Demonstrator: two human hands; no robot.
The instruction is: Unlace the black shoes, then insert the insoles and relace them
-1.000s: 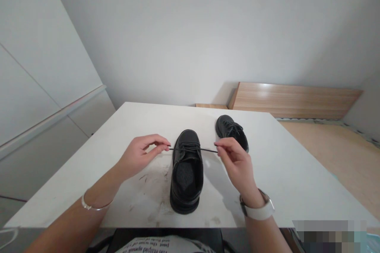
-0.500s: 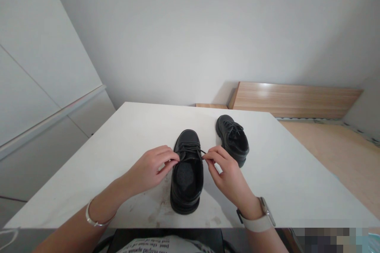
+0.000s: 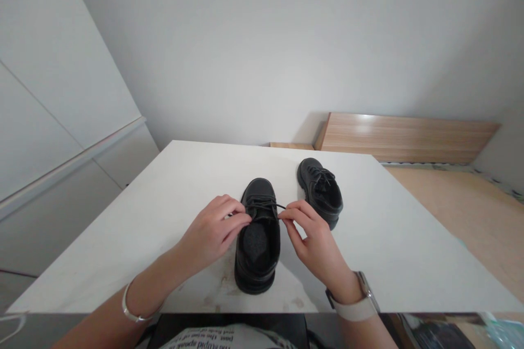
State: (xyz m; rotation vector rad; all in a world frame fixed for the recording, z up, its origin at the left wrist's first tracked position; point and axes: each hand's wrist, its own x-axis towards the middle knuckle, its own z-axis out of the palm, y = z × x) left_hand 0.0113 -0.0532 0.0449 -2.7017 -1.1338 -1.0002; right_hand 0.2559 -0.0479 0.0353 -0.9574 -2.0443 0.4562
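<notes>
A black lace-up shoe [image 3: 257,253] rests upright on the white table, toe pointing away from me. Its black shoelace [image 3: 266,204] runs across the tongue and out to both sides. On the shoe's left edge, my left hand [image 3: 219,226] pinches the lace between thumb and fingers. My right hand [image 3: 309,229] grips the lace at the right side of the opening, fingertips pressed together. The lace ends are mostly hidden by the fingers. A second black shoe [image 3: 323,193], its laces on top, stands further back to the right, close to my right hand.
The white table [image 3: 196,174] has dirt smudges near its front edge. Behind it rises a pale wall, with a wooden headboard [image 3: 409,139] at the right. White cabinet panels [image 3: 49,120] stand on the left. Several items lie below the table's right front corner.
My left hand has shifted slightly right and up, with its thumb and fingers now over the shoe's edge. My right hand has barely moved. Both shoes stay in place.
</notes>
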